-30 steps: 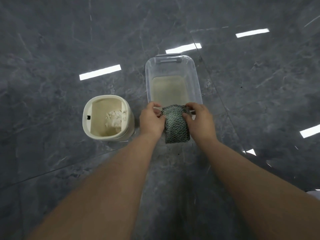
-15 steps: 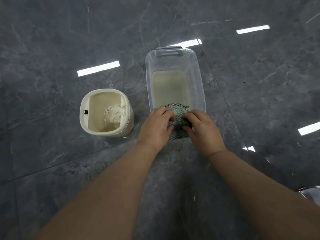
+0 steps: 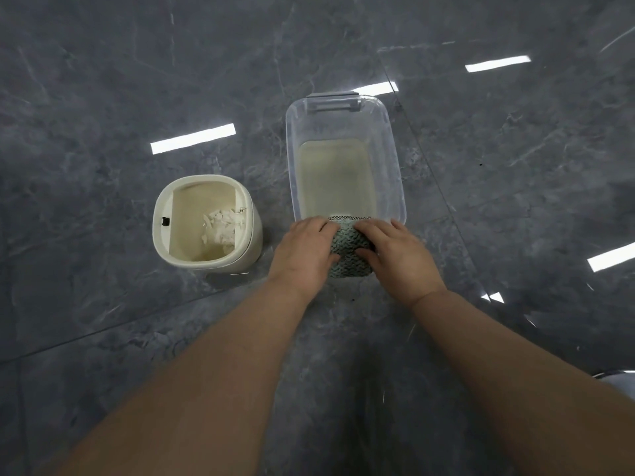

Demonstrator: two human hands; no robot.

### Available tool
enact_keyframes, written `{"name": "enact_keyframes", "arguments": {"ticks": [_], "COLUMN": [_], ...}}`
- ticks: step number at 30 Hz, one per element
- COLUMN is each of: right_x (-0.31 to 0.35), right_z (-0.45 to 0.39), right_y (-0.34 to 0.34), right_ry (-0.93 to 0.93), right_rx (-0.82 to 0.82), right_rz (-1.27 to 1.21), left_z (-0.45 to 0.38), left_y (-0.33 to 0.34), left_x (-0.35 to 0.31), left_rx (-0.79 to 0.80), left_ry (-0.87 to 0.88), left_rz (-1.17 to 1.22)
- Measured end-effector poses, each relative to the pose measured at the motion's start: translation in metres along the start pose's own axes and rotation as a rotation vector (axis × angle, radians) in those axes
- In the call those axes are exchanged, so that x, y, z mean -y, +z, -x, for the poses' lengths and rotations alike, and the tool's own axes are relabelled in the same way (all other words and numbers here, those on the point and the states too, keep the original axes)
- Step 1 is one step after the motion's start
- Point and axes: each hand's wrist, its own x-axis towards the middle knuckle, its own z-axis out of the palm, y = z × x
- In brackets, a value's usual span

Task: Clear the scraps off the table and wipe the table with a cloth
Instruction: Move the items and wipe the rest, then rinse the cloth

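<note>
Both hands are resting on the cloth [image 3: 348, 249], a folded green knitted pad lying on the grey table [image 3: 103, 97] right at the near end of the clear tub [image 3: 343, 108]. The left hand [image 3: 304, 250] is lying over its left side with fingers bent onto the fabric, and the right hand [image 3: 395, 250] is covering its right side the same way; both seem to be pressing and lightly gripping it, though how firmly I cannot tell. The cloth's far edge is touching or overlapping the tub's near rim. To the left, well apart from the hands, a cream bin [image 3: 206, 223] is holding white scraps [image 3: 221, 228], so clearing looks done and wiping looks like the step in hand.

Risks from here: a forward wipe would be shoving the light tub along the glossy table, or catching the cloth on its rim. A wide sweep left could be knocking the bin over and spilling the scraps back out. A few dark specks near the cloth could be getting missed.
</note>
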Motion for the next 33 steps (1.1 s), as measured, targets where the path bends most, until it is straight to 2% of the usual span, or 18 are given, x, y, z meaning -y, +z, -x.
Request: {"name": "enact_keyframes", "arguments": {"ticks": [4,8,14,22,27,33], "right_x": [0.002,0.013,0.036,0.107,0.175,0.269], "right_z": [0.004,0.003,-0.008,-0.019,-0.008,0.012], "right_y": [-0.005,-0.02,-0.073,-0.212,-0.326,-0.455], "right_ry": [-0.023,0.051,0.05,-0.006,-0.038,-0.129], "right_rx": [-0.011,-0.017,-0.073,-0.156,-0.311,-0.35], "right_rz": [-0.008,-0.072,-0.022,0.045,0.007,0.061], "left_z": [0.006,0.016,0.023,0.051,0.089,0.154], "left_y": [-0.005,-0.017,-0.08,-0.239,-0.367,-0.512], "left_x": [0.0,0.002,0.002,-0.021,-0.046,-0.083], "left_rx": [-0.01,0.034,-0.032,-0.236,-0.344,-0.468], "left_ry": [0.007,0.008,-0.053,-0.083,-0.098,-0.139], "left_rz": [-0.058,-0.075,-0.095,-0.077,-0.128,-0.179]}}
